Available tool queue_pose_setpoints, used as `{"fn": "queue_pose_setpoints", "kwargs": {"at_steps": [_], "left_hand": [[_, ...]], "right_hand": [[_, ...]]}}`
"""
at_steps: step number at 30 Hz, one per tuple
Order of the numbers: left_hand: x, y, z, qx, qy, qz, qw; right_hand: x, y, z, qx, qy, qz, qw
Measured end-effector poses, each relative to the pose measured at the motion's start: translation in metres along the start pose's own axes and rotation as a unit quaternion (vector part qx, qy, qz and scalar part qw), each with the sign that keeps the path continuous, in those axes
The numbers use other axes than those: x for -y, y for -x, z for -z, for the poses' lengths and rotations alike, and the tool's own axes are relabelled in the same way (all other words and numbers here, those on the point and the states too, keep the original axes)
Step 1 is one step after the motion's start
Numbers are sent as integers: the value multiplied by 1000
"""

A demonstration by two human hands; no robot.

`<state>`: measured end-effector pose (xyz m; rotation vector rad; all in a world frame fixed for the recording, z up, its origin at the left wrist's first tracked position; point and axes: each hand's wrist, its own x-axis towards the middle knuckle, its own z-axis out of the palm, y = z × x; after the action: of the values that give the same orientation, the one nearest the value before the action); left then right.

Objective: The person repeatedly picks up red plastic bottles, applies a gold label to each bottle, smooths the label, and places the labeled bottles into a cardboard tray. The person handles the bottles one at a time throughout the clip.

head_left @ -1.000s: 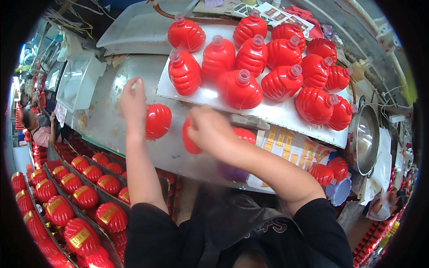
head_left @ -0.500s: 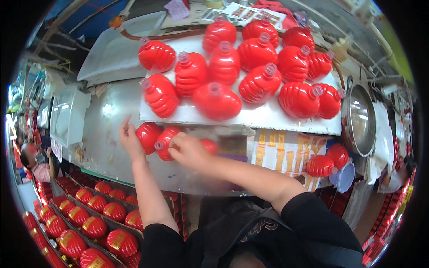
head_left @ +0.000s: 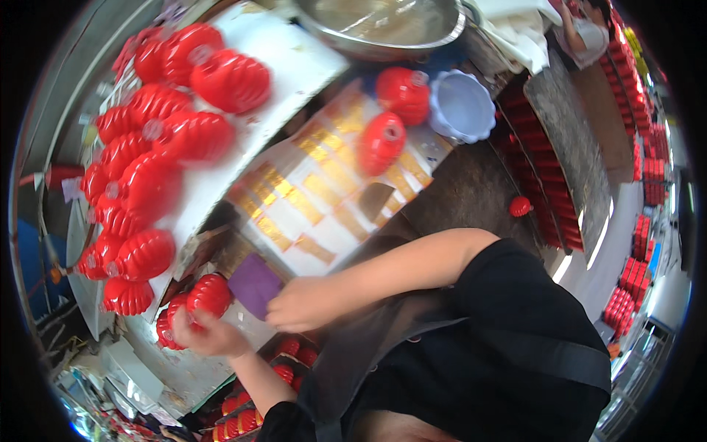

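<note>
My left hand (head_left: 211,336) is beside two red ribbed plastic lantern bodies, with its fingers apart. One lantern body (head_left: 209,295) lies just above its fingers; the other lantern body (head_left: 168,324) is partly covered by them. Whether the fingertips touch either one is blurred. My right hand (head_left: 300,303) has its fingers curled together at the edge of a flat purple pad (head_left: 254,284). What it pinches, if anything, is hidden. Beyond the pad, a white sheet (head_left: 283,239) carries rows of gold strips (head_left: 313,184).
Several red lantern bodies crowd a raised white board (head_left: 287,62). Past the gold strips are two more, a red lantern body (head_left: 381,144) and another (head_left: 403,94), near a pale blue bowl (head_left: 462,107). A metal basin (head_left: 383,51) stands behind. Another person (head_left: 585,37) is far off.
The view has swung toward the right side of the bench. My right hand has left the red lantern body and is now at the purple pad. My left hand stays near the lantern bodies.
</note>
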<state>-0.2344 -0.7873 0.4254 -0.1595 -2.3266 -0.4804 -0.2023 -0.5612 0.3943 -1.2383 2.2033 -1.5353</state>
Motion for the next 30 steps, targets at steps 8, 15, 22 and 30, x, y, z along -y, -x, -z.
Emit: {"fn": "queue_pose_setpoints", "kwargs": {"at_steps": [8,15,22,30], "left_hand": [[-321,86,-134,400,359,-430,726],[-429,138,-284,431,300,-604,599],[-470,134,-319,486,111,-656,566],[-508,134,-308,482,136,-640,583]], "right_hand": [[8,342,31,-179,25,-485,856],[20,636,-10,-235,108,-768,586],[-19,800,-55,-330,29,-820,466],[-90,917,-8,-418,134,-802,405]]}}
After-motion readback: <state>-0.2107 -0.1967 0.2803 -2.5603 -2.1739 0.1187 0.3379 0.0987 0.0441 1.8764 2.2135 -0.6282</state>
